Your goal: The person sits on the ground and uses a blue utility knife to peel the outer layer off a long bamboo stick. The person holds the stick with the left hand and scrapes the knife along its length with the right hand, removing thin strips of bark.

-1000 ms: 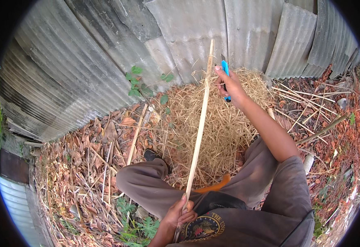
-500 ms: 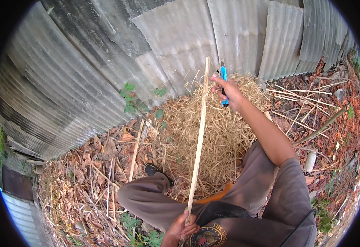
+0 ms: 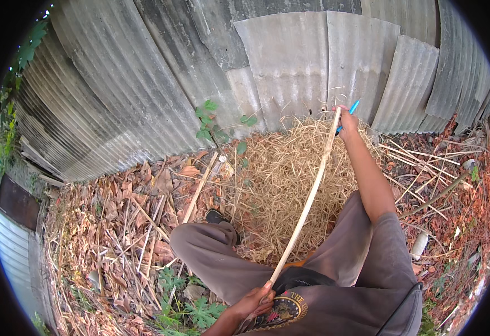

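Note:
A long pale strip of split wood or bamboo slants across my lap, slightly bowed. Its lower part is in the closed fingers of my left hand, close to my waist. Out at the far end is my right hand, closed around a blue utility knife. That hand lies against the strip's tip; whether the fingers also grip the strip is hard to make out. The knife's blade does not show clearly. Beneath the strip spreads a heap of thin, curly straw-coloured shavings, between my legs and the wall.
Corrugated metal sheets form a wall just beyond the shavings. Several thin strips lie scattered at the right, near a pale bottle-like object. Dry leaves cover the ground at left, with green plants beside my leg.
The strip's far end has swung right and now meets my right hand. My right hand has turned, tilting the knife. The view has shifted, so the wall appears lower.

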The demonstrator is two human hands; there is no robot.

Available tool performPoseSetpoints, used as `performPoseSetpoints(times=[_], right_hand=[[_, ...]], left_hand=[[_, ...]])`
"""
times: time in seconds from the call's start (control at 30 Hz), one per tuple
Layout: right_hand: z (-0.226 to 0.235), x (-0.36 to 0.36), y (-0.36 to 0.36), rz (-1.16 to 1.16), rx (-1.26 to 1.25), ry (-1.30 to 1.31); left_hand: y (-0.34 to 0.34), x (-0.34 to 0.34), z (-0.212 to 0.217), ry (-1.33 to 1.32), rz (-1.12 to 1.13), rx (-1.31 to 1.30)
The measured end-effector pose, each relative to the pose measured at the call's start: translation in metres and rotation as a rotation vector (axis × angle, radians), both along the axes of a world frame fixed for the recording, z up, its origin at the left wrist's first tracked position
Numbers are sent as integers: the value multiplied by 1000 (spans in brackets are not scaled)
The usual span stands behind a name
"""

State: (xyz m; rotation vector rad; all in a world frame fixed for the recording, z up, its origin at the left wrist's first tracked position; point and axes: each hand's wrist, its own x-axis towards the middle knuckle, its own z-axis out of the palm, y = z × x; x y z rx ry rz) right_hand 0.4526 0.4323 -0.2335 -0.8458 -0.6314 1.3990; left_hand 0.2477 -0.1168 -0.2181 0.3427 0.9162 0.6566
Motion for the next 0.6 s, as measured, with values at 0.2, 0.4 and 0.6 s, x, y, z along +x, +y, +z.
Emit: performPoseSetpoints(times=[0.2,0.4,0.6], right_hand=[[-31,79,7,-300,-331,-195],[17,16,-81,200,4,-560],[21,-67,-201,678,146,-401]], left_hand=[[-26,-28,10,156,189,61],[24,-32,7,268,408,226],[102,4,2,233,242,278]])
